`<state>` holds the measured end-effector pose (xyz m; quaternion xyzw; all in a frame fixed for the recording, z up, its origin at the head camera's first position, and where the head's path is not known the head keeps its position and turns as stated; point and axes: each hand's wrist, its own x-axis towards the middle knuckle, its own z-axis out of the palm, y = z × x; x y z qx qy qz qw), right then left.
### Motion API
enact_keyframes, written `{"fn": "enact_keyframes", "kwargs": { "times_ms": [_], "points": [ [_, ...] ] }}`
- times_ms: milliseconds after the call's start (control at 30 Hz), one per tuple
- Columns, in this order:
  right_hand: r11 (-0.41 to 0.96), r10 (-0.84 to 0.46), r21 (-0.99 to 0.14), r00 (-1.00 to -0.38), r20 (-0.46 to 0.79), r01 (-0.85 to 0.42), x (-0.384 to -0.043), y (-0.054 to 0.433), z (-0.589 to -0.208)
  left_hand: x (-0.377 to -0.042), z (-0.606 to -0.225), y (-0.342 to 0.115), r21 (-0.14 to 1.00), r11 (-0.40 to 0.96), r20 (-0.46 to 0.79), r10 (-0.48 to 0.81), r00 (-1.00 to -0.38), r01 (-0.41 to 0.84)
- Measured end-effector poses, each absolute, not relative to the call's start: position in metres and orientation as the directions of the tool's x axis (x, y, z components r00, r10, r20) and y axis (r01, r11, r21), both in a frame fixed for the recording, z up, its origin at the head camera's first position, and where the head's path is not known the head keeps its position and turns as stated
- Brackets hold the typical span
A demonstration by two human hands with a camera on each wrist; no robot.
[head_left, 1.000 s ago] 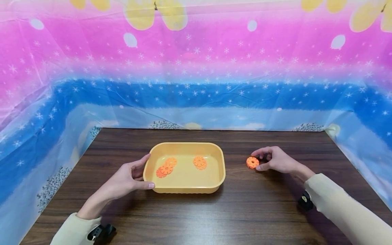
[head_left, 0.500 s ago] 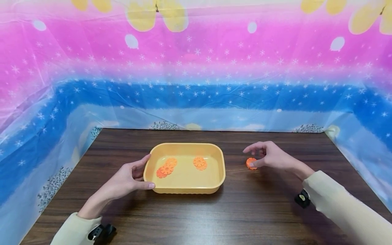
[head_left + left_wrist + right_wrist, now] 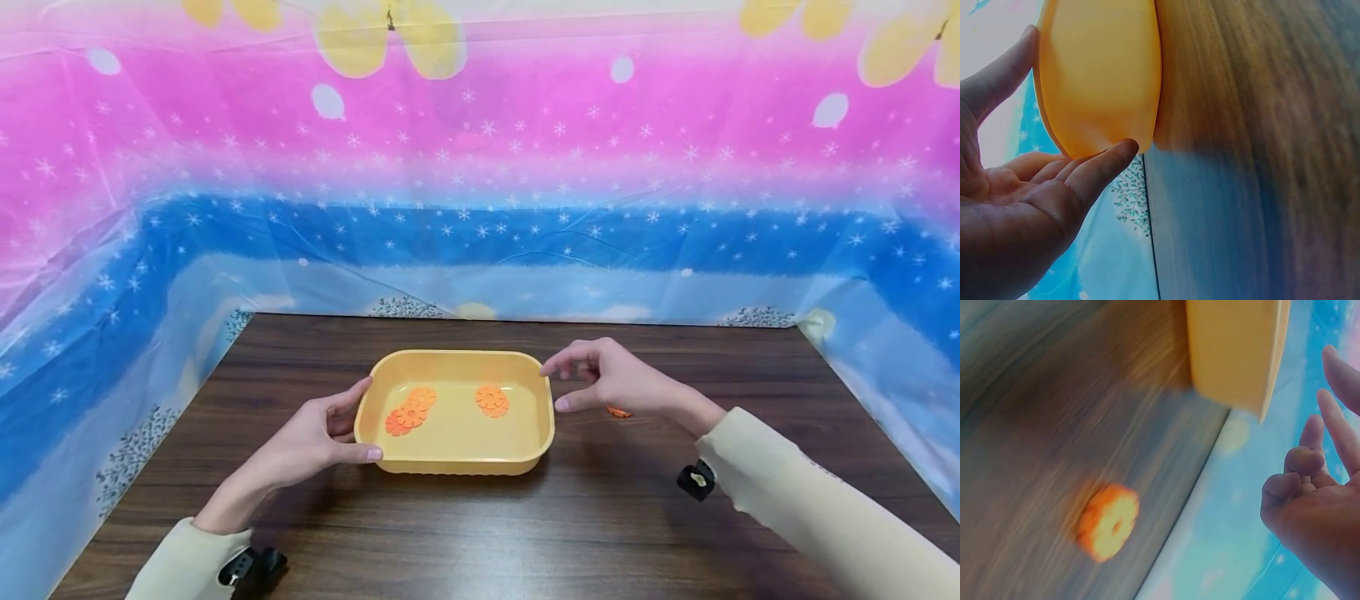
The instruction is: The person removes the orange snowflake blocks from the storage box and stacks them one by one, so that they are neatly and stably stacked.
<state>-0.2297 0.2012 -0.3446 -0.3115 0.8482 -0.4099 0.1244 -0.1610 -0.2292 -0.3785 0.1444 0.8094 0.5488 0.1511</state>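
My left hand (image 3: 307, 446) grips the left end of a yellow plastic tub (image 3: 453, 467), thumb at the near corner and fingers at the far one. In the left wrist view the tub (image 3: 1100, 75) lies between the spread thumb and fingers. Several thin orange notched discs (image 3: 408, 414) lie inside the tub in two overlapping groups. My right hand (image 3: 618, 379), thumb and index finger apart and nothing between them, is close to the tub's right end. An orange stack of notched discs (image 3: 1108, 523) sits on the table, mostly hidden behind the right hand in the head view.
A dark wood-grain table (image 3: 480, 533) bears the tub. A pink and blue printed cloth (image 3: 480, 225) hangs around its back and sides. Black wrist straps (image 3: 697, 481) sit at both cuffs.
My right hand has left the orange disc stack on the table and moved left to the tub's right end. The left hand keeps its grip, and the tub has stayed in place.
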Motion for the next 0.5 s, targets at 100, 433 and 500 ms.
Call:
{"fn": "enact_keyframes", "kwargs": {
  "times_ms": [100,433,500],
  "points": [
    [0.444,-0.663,-0.775,-0.747,0.055,-0.451,-0.23,0.185,-0.343,-0.161,-0.378,-0.229,0.929,0.363,-0.085,0.398,-0.914,0.071],
    [0.441,-0.71,-0.769,-0.704,0.015,-0.462,-0.233,0.138,-0.34,-0.161,-0.378,-0.229,0.932,0.356,-0.091,0.393,-0.915,0.06],
    [0.444,-0.717,-0.769,-0.697,0.004,-0.46,-0.236,0.132,-0.337,-0.161,-0.378,-0.229,0.933,0.356,-0.092,0.393,-0.915,0.059]
  ]
}}
